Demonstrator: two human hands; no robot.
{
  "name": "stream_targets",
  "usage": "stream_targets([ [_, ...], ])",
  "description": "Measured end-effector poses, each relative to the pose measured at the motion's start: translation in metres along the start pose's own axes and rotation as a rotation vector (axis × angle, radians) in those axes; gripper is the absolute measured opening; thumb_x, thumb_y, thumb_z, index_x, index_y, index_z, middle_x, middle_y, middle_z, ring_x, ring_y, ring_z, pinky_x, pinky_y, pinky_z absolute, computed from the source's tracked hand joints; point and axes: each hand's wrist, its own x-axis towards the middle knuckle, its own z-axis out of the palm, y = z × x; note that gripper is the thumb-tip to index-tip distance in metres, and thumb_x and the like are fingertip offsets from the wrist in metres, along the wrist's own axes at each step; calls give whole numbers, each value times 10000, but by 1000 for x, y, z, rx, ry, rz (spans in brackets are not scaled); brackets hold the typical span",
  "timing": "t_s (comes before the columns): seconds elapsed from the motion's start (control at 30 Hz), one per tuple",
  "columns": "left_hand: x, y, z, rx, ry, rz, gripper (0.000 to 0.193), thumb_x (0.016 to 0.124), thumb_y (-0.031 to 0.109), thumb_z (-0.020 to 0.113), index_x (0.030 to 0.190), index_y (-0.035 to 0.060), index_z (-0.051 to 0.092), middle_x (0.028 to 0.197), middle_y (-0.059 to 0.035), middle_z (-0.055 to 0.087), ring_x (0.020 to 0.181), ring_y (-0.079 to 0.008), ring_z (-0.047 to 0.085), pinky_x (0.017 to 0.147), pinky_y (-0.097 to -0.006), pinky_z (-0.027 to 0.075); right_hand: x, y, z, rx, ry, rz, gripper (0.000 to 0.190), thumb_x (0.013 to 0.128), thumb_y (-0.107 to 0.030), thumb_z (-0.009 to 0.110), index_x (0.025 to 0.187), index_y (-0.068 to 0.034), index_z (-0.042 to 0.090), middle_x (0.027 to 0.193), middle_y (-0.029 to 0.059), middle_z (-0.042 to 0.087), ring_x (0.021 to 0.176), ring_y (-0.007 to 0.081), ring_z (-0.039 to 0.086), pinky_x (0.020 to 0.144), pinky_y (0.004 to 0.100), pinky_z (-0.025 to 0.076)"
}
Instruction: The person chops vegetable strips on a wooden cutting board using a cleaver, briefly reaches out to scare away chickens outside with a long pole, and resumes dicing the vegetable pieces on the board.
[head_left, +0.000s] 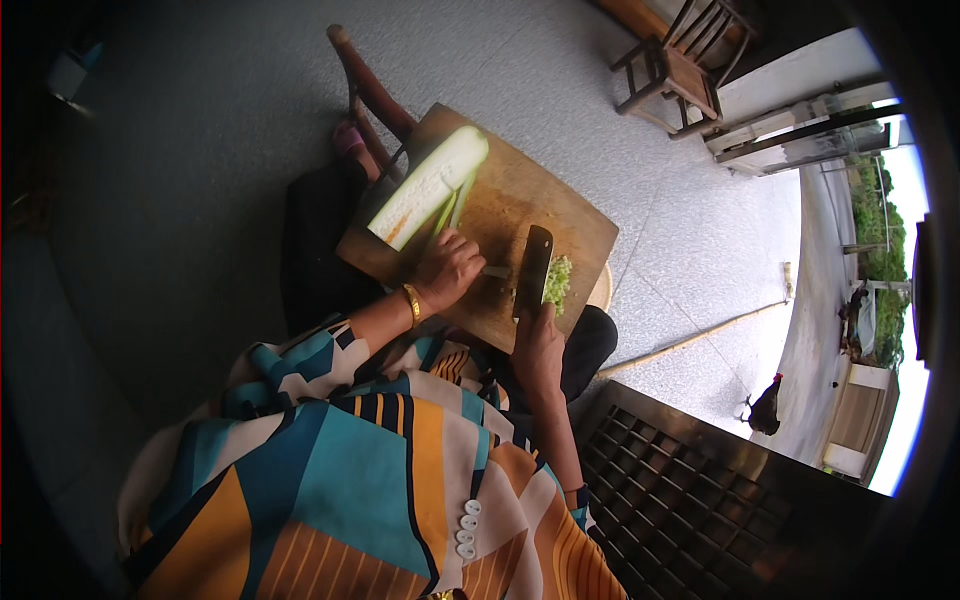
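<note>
My right hand (538, 346) grips a cleaver (535, 264), its dark blade standing on edge over a wooden cutting board (517, 187). A small heap of chopped pale-green vegetable (557, 283) lies at the blade's right side. My left hand (452, 266), with a gold bracelet at the wrist, holds vegetable strips (495, 271) whose ends point at the blade. Beyond that hand, a few longer green strips (450, 206) lean by a large halved gourd (431, 187). The gourd lies cut face up along the board's left side.
Under the board's right edge shows part of a round, pale container (602, 289). A bamboo pole (697, 331) lies across the floor. At the right are a dark lattice panel (675, 480) and a chicken (766, 406); a wooden chair (675, 75) stands near the doorway.
</note>
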Motion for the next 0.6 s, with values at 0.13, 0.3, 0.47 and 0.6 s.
stream_targets([
  [0.13, 7, -2, 7, 85, 4, 141, 58, 706, 99, 578, 648, 96, 580, 703, -55, 513, 774, -222, 549, 907, -397, 390, -3, 1, -1, -17, 12, 16, 191, 879, -141, 485, 939, -7, 363, 746, 311, 556, 731, 504, 538, 592, 546, 407],
  [0.3, 5, -1, 7, -21, 3, 51, 49, 691, 91, 569, 642, 96, 573, 715, -54, 522, 771, -216, 551, 916, -438, 388, -5, 0, -2, -22, 21, 41, 196, 868, -131, 489, 938, -1, 360, 735, 314, 551, 729, 507, 534, 592, 551, 402],
  [0.47, -3, -7, 12, 26, 25, 51, 47, 694, 102, 573, 648, 107, 576, 721, -50, 521, 767, -216, 549, 919, -440, 393, -3, -11, -4, -14, -5, -1, 187, 863, -124, 485, 937, -3, 363, 731, 333, 543, 730, 515, 531, 598, 556, 404],
  [0.6, -1, -1, 6, 53, 30, 41, 31, 693, 117, 579, 664, 109, 588, 722, -46, 519, 764, -212, 538, 918, -437, 400, -1, -8, 6, -36, 2, 15, 186, 860, -117, 487, 939, -1, 366, 725, 332, 545, 729, 516, 532, 601, 555, 409],
])
